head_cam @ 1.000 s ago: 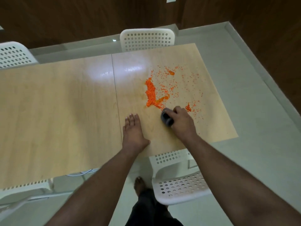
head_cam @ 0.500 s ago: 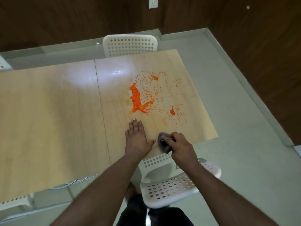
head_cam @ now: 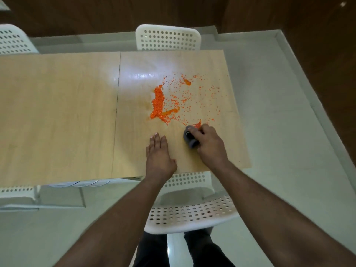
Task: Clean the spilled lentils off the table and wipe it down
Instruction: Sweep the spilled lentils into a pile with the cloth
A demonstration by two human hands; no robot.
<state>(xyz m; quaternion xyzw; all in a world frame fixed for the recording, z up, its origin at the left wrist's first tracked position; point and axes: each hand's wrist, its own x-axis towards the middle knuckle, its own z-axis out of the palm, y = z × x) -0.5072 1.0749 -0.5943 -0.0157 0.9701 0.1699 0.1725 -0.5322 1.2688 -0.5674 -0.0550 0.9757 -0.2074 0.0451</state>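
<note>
Orange lentils [head_cam: 159,105] lie spilled on the right half of the light wooden table [head_cam: 57,116]: a dense heap in the middle, loose grains scattered to the right, and a small clump [head_cam: 197,124] near my fingers. My right hand [head_cam: 209,144] is shut on a bunched grey cloth [head_cam: 189,139] pressed to the tabletop, its far edge touching that small clump. My left hand [head_cam: 159,157] rests flat on the table, fingers together, just left of the cloth and below the heap.
A white perforated chair [head_cam: 189,211] stands at the table's near edge under my arms. Another white chair [head_cam: 167,38] is at the far side, one more at the far left [head_cam: 13,40]. A seam [head_cam: 116,112] splits the tabletop. Pale floor lies to the right.
My right hand drew the cloth back to the near table edge, then pushed it forward again up to the small lentil clump. My left hand stayed flat on the table.
</note>
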